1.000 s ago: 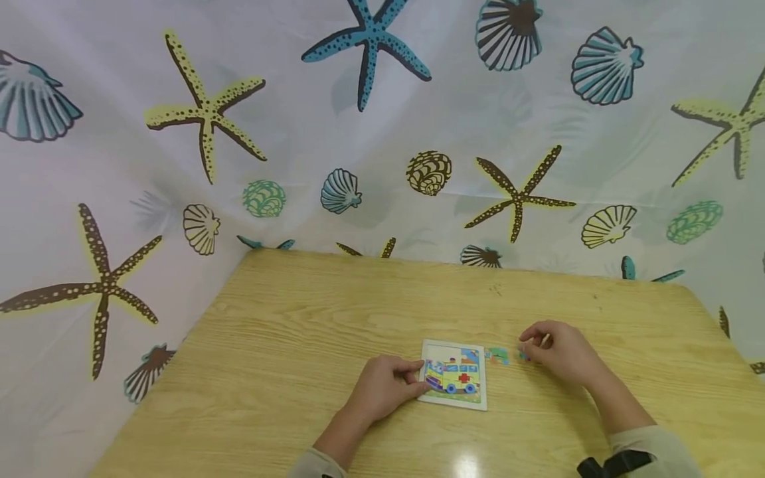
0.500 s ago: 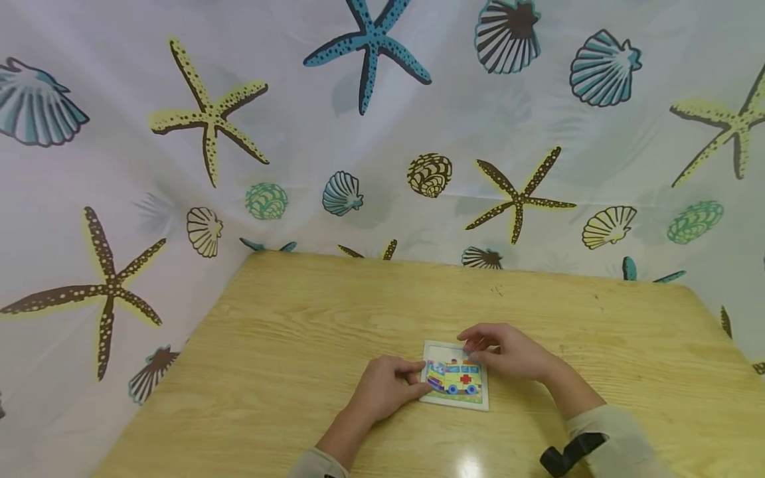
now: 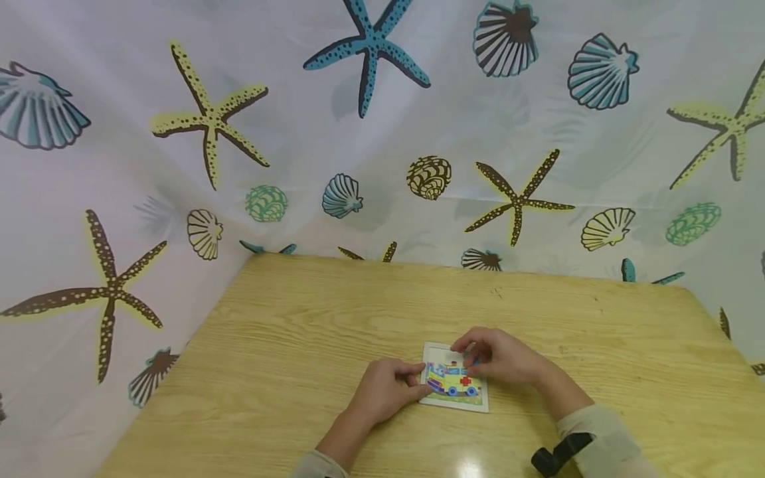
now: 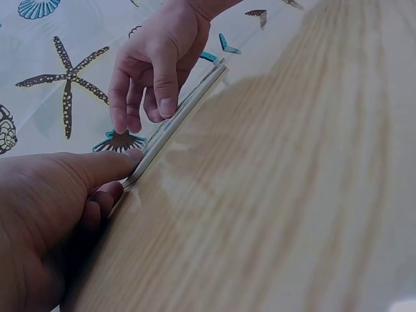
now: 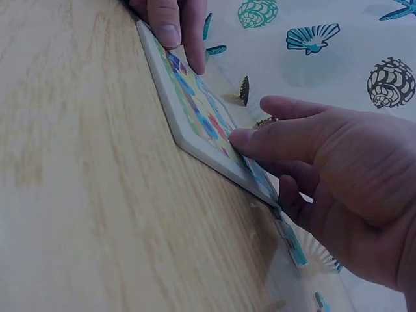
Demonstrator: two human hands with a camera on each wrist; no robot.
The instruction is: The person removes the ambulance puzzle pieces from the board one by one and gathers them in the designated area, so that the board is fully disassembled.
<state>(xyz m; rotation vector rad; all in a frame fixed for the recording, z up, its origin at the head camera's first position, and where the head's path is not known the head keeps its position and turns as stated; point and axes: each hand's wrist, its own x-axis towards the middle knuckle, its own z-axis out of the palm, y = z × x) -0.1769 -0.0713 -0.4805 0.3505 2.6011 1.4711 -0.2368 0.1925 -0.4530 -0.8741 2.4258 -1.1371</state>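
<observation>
A small square jigsaw puzzle in a white tray [image 3: 454, 403] lies on the table, with a yellow ambulance picture and a bare white patch at its upper left. My left hand [image 3: 388, 386] grips the tray's left edge between thumb and fingers. Over the tray's upper right part is my right hand [image 3: 502, 358], index finger and thumb apart. In the right wrist view, the right thumb [image 5: 263, 140] comes down on the picture and the index finger is lifted. Whether a puzzle piece sits among those fingers, I cannot tell.
By the tray's corner lies a loose teal puzzle piece [image 5: 292, 244], and another piece [image 5: 321, 301] shows at the bottom of the right wrist view. Behind the wooden table [image 3: 335, 305] hangs a white cloth [image 3: 382, 146] printed with starfish and shells.
My right hand came left from the loose pieces beside the tray, carrying a small colourful puzzle piece, and is now lower over the picture. My left hand keeps its grip on the edge.
</observation>
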